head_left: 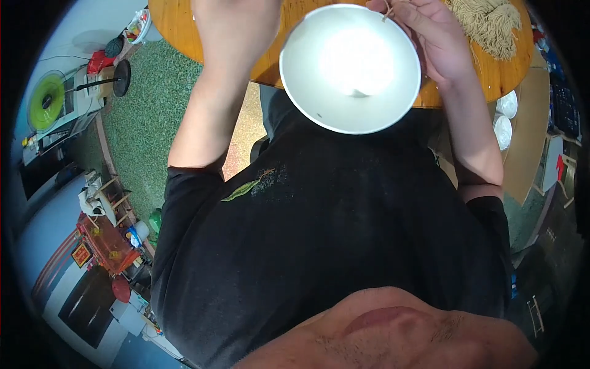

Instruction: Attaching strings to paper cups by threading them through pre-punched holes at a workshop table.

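Note:
A white bowl-shaped piece with a thin rim tilts toward me over the table's near edge, its inside bright with glare. A small dark mark shows low on its inner wall. At its upper right rim, my right hand pinches a thin tan string, its fingers close against the rim and partly behind it. To the left of the bowl is my left hand. Its fingers run out of the picture at the top, so what it holds or touches is hidden.
A bundle of tan yarn lies on the round wooden table, right of my right hand. Silvery-white round pieces and a cardboard sheet are low at the right. A fan stands far left on the green floor.

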`<state>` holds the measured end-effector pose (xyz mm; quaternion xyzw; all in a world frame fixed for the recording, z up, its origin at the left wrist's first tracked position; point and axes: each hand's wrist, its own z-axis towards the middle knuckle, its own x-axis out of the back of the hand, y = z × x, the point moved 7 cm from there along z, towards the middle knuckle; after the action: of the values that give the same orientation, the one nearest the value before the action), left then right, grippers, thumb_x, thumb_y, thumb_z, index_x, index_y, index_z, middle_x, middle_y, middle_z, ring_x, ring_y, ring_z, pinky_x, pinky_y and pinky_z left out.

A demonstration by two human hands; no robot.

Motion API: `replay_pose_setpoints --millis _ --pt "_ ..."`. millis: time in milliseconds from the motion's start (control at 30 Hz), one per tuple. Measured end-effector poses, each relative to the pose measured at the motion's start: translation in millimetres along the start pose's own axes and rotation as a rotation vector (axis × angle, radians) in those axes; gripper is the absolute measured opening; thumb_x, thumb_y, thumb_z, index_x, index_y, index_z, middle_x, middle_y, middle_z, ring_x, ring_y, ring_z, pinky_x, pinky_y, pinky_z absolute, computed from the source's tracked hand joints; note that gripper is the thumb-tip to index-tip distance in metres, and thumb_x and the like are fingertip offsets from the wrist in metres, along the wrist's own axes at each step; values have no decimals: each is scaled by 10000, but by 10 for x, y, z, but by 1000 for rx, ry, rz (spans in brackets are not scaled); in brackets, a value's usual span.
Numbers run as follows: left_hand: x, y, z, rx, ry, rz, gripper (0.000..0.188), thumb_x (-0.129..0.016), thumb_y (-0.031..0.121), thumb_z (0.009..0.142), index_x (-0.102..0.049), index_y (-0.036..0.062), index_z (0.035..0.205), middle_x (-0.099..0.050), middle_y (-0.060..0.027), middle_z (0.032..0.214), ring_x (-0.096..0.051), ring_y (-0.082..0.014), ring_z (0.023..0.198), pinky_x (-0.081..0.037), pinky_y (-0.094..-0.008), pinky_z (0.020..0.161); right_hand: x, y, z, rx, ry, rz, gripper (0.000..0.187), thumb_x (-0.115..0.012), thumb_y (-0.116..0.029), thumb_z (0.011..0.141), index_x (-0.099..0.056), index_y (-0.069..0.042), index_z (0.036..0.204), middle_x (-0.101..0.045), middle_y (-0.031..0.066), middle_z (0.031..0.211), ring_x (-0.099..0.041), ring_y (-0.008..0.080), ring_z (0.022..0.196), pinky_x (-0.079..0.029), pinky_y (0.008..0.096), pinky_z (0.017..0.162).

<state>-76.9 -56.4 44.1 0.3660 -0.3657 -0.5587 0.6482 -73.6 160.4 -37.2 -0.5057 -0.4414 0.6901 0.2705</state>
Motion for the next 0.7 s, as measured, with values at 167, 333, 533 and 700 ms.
replay_pose_setpoints --millis 167,333,533,700 --pt "-373 299 -287 86 -404 373 85 -697 76 963 -636 18 950 -617 -24 825 -581 -104 755 -474 -257 694 6 12 13 -136 -57 -1 104 -666 -155 1016 -634 -55 1008 -677 18 868 -577 63 659 -472 192 598" --pt "-506 122 -189 338 -524 277 177 -695 155 982 -631 -6 1019 -637 -73 802 -593 -135 734 -477 -269 689 -82 125 249 148 -219 136 113 -672 -170 1016 -629 -66 1007 -607 -45 791 -540 33 629 -436 173 570" --pt "-537 274 -137 -153 -591 368 172 -672 188 1006 -683 17 993 -696 -52 868 -616 -93 788 -498 -255 709 -172 -241 45 -109 -96 -314 109 -671 -158 1015 -634 -55 1024 -599 -55 780 -530 24 616 -416 165 554" --pt "-532 -233 -136 621 -885 309 218 -665 207 1020 -731 11 949 -739 -54 868 -646 -79 815 -513 -253 721 -44 18 121 -241 -96 -263 86 -671 -128 1009 -654 -44 1017 -634 -36 823 -558 33 658 -446 177 592"
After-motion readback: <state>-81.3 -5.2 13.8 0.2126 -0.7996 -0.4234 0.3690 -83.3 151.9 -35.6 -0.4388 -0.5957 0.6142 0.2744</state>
